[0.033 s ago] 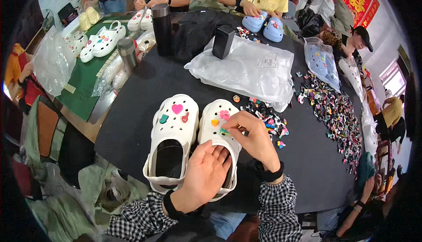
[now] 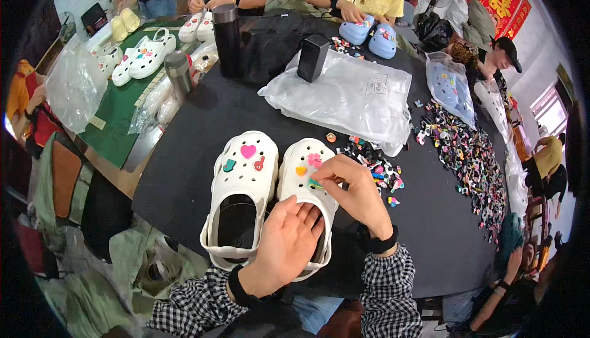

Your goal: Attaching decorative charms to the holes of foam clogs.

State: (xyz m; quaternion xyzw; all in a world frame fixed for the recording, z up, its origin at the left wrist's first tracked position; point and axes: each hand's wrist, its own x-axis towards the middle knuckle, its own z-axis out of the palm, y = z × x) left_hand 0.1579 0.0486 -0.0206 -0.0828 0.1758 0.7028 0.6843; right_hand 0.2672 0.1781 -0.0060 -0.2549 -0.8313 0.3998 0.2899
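Note:
Two white clogs stand side by side in front of me, toes pointing away. On the left clog [image 2: 243, 178] are a pink heart, a teal charm and a red charm. The right clog [image 2: 295, 187] carries a pink flower-like charm [image 2: 313, 160] and a yellow one [image 2: 300, 171]. My left hand [image 2: 286, 239] is palm up, its fingers reaching into that clog's foot opening under the upper, holding it from inside. My right hand [image 2: 353, 190] pinches a green charm [image 2: 314, 184] against the top of the same clog. The fingertips partly cover this charm.
Loose charms [image 2: 381, 175] lie beside the right clog; a large charm pile [image 2: 464, 166] spreads over the black table [image 2: 184, 172] at right. Beyond sit a plastic bag [image 2: 344, 101], a black box [image 2: 312, 58], a dark tumbler [image 2: 226, 43] and a steel flask [image 2: 179, 74]. Co-workers sit around.

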